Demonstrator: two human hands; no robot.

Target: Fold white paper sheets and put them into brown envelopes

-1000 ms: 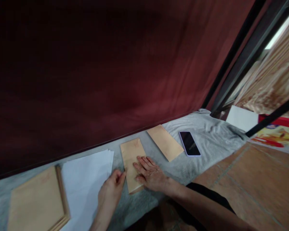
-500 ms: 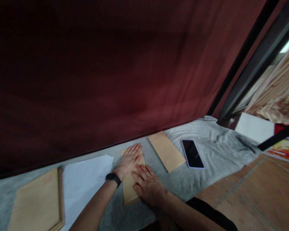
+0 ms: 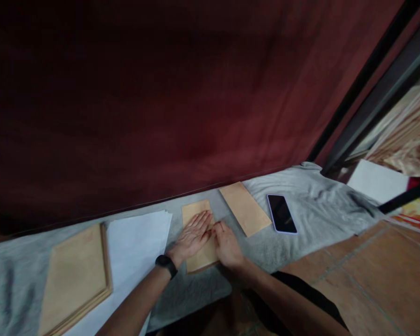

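A brown paper envelope [image 3: 197, 209] lies flat on the grey cloth in front of me. My left hand [image 3: 195, 232] is spread palm-down across its middle, a black band on the wrist. At the envelope's right edge, my right hand [image 3: 227, 243] has its fingers curled in and pressed together on the paper; the fingertips are partly hidden. Just right of it rests another brown envelope [image 3: 245, 208], untouched.
A phone [image 3: 282, 213] lies farther right on the grey cloth [image 3: 318, 219]. To the left are white paper sheets [image 3: 140, 233] and a stack of brown envelopes [image 3: 77, 270]. A dark red panel [image 3: 182, 116] rises behind. Tiled floor [image 3: 378, 280] shows at lower right.
My right hand has gone from lying flat to curled fingers at the envelope's right edge. My left hand stays flat, a little lower on the envelope. The view has shifted slightly.
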